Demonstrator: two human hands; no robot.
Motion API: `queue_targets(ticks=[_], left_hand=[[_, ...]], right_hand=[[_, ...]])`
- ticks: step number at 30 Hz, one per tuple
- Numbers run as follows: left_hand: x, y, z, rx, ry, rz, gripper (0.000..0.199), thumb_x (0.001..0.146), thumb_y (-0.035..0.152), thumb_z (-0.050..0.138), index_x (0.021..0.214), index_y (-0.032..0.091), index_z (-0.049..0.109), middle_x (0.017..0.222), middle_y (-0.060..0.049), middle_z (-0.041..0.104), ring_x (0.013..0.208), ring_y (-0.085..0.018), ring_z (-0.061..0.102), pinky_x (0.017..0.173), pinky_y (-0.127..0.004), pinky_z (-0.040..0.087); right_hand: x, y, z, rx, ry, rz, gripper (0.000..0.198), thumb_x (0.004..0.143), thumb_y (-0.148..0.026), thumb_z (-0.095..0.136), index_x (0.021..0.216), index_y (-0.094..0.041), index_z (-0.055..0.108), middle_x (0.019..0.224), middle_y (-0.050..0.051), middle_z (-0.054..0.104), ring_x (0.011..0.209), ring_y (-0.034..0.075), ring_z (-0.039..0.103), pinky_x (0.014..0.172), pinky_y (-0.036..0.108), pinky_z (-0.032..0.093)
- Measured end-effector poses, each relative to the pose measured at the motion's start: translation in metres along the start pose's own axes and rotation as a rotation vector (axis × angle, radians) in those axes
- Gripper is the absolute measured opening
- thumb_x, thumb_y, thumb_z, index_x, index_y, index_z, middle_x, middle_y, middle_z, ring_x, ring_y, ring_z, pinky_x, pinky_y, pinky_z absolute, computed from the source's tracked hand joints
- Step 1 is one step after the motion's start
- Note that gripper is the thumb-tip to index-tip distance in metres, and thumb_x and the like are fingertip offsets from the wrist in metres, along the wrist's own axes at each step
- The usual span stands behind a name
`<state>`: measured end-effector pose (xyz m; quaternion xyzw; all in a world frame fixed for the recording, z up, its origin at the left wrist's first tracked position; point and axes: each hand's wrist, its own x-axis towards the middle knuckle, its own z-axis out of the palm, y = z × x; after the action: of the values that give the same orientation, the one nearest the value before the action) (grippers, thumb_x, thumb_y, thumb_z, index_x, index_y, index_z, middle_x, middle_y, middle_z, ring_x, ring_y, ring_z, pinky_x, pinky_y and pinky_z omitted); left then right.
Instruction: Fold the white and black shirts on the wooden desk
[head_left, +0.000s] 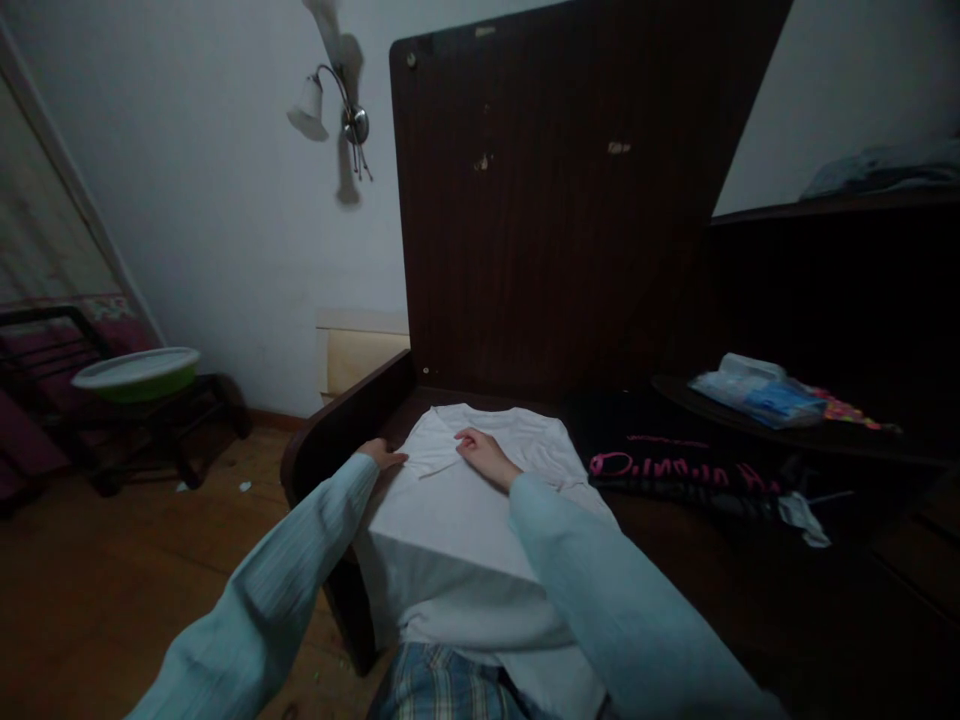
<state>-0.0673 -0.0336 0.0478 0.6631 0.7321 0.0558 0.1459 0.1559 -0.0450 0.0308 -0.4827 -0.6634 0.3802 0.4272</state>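
A white shirt (450,515) lies spread over a dark wooden seat, its lower part hanging over the front edge toward my lap. My left hand (384,455) is at the shirt's left side by a sleeve, thumb and fingers together on the edge of the cloth. On the upper middle of the shirt rests my right hand (487,455), its fingers bent in a pinch at the folded sleeve cloth. How much fabric sits between the fingertips is hard to see in the dim light.
Right of the shirt lies a black garment (690,465) with pink lettering. Beyond it, a blue-and-white plastic packet (765,390) sits on a dark round board. A low wooden armrest (337,415) borders the left side. A green basin (142,375) stands on a chair.
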Motion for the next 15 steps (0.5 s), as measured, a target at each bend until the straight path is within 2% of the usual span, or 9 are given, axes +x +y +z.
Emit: queue_targets(ticks=[2, 5, 9, 12, 15], left_hand=[[-0.002, 0.005, 0.002, -0.019, 0.032, 0.005, 0.03, 0.069, 0.035, 0.056, 0.083, 0.009, 0.06, 0.092, -0.016, 0.064, 0.087, -0.027, 0.06, 0.064, -0.027, 0.042], [-0.004, 0.017, 0.002, -0.037, 0.068, 0.019, 0.024, 0.072, 0.024, 0.053, 0.09, 0.008, 0.058, 0.096, -0.016, 0.063, 0.089, -0.024, 0.059, 0.066, -0.025, 0.041], [-0.013, 0.047, 0.001, -0.064, 0.14, 0.075, 0.024, 0.079, 0.02, 0.044, 0.099, 0.011, 0.054, 0.102, -0.016, 0.061, 0.094, -0.023, 0.057, 0.071, -0.027, 0.04], [-0.028, 0.078, 0.009, -0.024, 0.192, 0.212, 0.023, 0.081, 0.02, 0.041, 0.099, 0.013, 0.054, 0.103, -0.016, 0.059, 0.093, -0.024, 0.057, 0.073, -0.028, 0.04], [-0.049, 0.103, 0.025, 0.063, 0.141, 0.409, 0.025, 0.081, 0.024, 0.042, 0.099, 0.013, 0.054, 0.103, -0.016, 0.058, 0.091, -0.025, 0.058, 0.072, -0.03, 0.041]], right_hand=[[0.011, 0.01, 0.015, 0.192, 0.004, 0.142, 0.012, 0.068, -0.013, 0.053, 0.079, -0.018, 0.055, 0.06, -0.004, 0.052, 0.062, 0.012, 0.053, 0.068, 0.03, 0.044], [0.019, 0.021, 0.024, 0.275, 0.021, 0.195, 0.003, 0.071, -0.017, 0.052, 0.073, -0.018, 0.051, 0.06, -0.004, 0.053, 0.057, 0.01, 0.053, 0.065, 0.026, 0.045], [0.025, 0.025, 0.019, 0.331, -0.001, 0.241, 0.019, 0.077, -0.031, 0.051, 0.063, -0.018, 0.047, 0.059, 0.0, 0.055, 0.056, 0.011, 0.055, 0.064, 0.026, 0.047], [0.027, 0.026, 0.013, 0.379, -0.034, 0.266, 0.031, 0.079, -0.047, 0.044, 0.067, -0.018, 0.048, 0.06, 0.003, 0.057, 0.059, 0.014, 0.058, 0.065, 0.03, 0.049], [0.028, 0.031, 0.01, 0.344, -0.016, 0.221, 0.034, 0.076, -0.052, 0.045, 0.08, -0.018, 0.052, 0.069, 0.004, 0.061, 0.07, 0.018, 0.06, 0.069, 0.033, 0.048]])
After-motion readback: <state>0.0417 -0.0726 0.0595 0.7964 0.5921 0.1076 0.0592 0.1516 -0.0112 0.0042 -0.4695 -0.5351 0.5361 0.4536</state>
